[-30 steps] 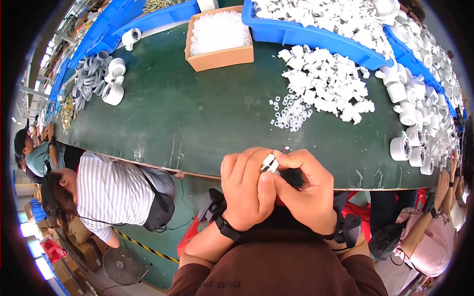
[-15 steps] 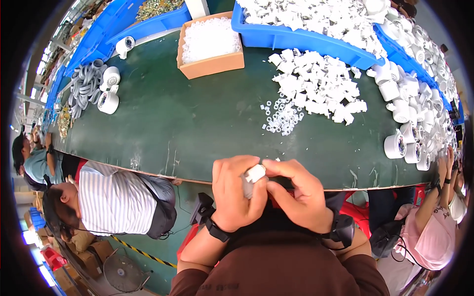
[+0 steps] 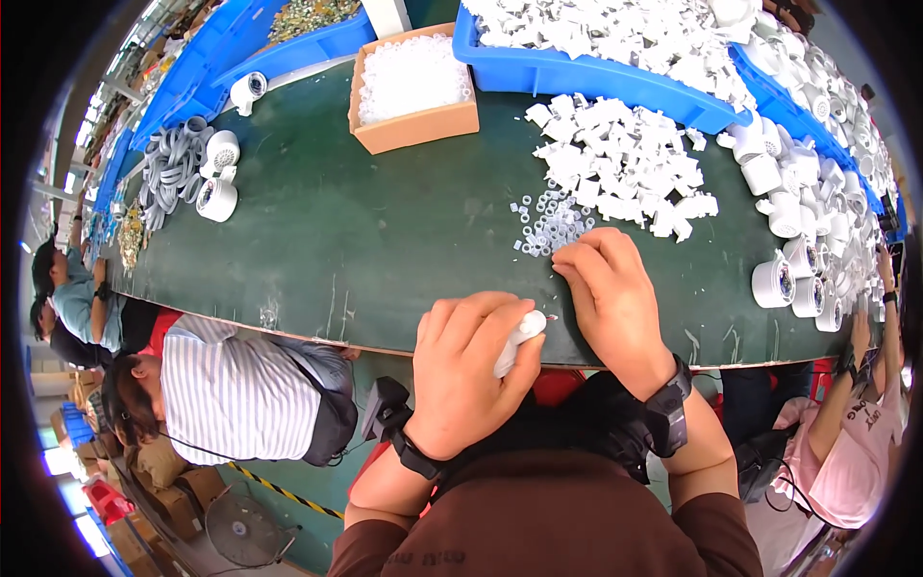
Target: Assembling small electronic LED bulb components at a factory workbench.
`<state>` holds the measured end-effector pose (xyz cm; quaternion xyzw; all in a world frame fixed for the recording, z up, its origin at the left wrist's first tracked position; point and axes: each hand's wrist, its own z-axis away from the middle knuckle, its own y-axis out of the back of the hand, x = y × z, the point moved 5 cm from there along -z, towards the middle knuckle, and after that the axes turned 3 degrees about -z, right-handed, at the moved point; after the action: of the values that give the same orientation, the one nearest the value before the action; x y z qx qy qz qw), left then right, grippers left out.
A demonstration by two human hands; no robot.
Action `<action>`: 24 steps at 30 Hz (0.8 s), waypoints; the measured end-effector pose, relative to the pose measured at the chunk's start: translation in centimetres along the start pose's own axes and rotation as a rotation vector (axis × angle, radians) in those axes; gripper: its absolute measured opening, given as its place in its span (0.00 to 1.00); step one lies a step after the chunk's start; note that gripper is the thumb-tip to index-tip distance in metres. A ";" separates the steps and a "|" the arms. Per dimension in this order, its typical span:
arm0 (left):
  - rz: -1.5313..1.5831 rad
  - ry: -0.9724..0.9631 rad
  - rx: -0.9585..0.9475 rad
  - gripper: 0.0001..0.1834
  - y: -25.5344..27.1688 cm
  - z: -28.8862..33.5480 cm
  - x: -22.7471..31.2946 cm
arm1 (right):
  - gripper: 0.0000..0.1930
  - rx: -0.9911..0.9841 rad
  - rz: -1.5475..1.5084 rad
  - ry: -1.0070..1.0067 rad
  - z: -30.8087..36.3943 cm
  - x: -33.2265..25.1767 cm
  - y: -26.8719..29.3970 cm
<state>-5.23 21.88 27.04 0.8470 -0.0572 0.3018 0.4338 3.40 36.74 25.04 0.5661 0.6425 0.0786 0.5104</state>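
Observation:
My left hand [image 3: 463, 370] is wrapped round a white plastic part [image 3: 530, 325] above the table's near edge. Its rounded end shows between thumb and forefinger; the fingers cover most of the rest. Further right and forward, my right hand [image 3: 615, 303] has its thumb and fingertips brought together at the near edge of a pile of small translucent rings [image 3: 555, 223]. Whatever may be between those fingertips is too small to make out. Just beyond the rings lies a heap of white plastic clips or brackets [image 3: 625, 163].
A cardboard box [image 3: 423, 135] of small translucent pieces stands at the back. Blue bins [image 3: 596, 82] line the far side. White round housings [image 3: 774, 283] crowd the right; grey rings [image 3: 173, 168] lie left. Co-workers, one in a striped shirt [image 3: 250, 389], sit on both sides.
My right hand has left the white part and reached forward to the small rings. The left hand keeps the part, now turned so its rounded end shows.

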 end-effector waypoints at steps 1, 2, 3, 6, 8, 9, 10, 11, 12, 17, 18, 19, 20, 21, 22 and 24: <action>0.002 -0.002 -0.002 0.16 0.0 0.0 0.1 | 0.08 0.019 0.012 0.021 0.0 0.0 0.1; -0.010 0.008 -0.014 0.16 0.0 0.1 0.0 | 0.08 0.018 0.011 0.023 0.2 0.0 0.3; -0.022 0.018 -0.026 0.16 0.0 0.1 0.0 | 0.08 0.003 -0.233 -0.113 0.6 0.5 0.5; -0.023 0.012 -0.046 0.16 0.0 0.0 0.1 | 0.08 -0.093 -0.765 -0.440 1.7 -0.5 1.2; -0.023 0.019 -0.042 0.16 -0.1 0.1 -0.1 | 0.10 -0.205 -1.035 -0.625 2.8 -1.0 0.7; -0.021 0.022 -0.040 0.17 -0.2 0.1 -0.1 | 0.10 -0.205 -1.034 -0.626 2.9 -0.9 0.5; -0.020 0.023 -0.041 0.17 -0.3 0.1 -0.2 | 0.09 -0.206 -0.976 -0.475 2.7 -1.2 0.5; -0.015 0.019 -0.040 0.17 -0.2 0.1 -0.2 | 0.08 -0.208 -0.918 -0.325 2.5 -1.7 0.5; -0.010 0.016 -0.038 0.18 -0.2 0.1 -0.3 | 0.07 -0.244 -0.964 -0.389 2.6 -1.7 0.1; 0.013 0.001 -0.006 0.20 -0.6 0.4 -0.6 | 0.08 -0.317 -1.196 -0.637 2.5 -1.4 -0.6; 0.027 -0.004 0.013 0.21 -0.5 0.4 -0.6 | 0.08 -0.351 -1.245 -0.714 2.5 -1.4 -0.7; 0.025 -0.001 0.014 0.21 -0.5 0.4 -0.6 | 0.08 -0.355 -1.246 -0.714 2.4 -1.5 -0.8; 0.018 -0.015 0.016 0.21 -0.6 0.4 -0.6 | 0.07 -0.361 -1.217 -0.731 2.4 -1.4 -1.0; 0.011 -0.029 0.017 0.22 -0.6 0.4 -0.5 | 0.06 -0.366 -1.186 -0.749 2.5 -1.4 -1.1; 0.010 -0.028 0.018 0.22 -0.6 0.5 -0.6 | 0.06 -0.368 -1.187 -0.748 2.7 -1.4 -1.4; 0.019 -0.026 0.027 0.23 -0.7 0.6 -0.6 | 0.04 -0.296 -1.157 -0.665 2.8 -1.5 -1.6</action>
<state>-5.17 21.74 25.97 0.8561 -0.0668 0.2955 0.4187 4.21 33.59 23.47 0.0499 0.6333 -0.2981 0.7124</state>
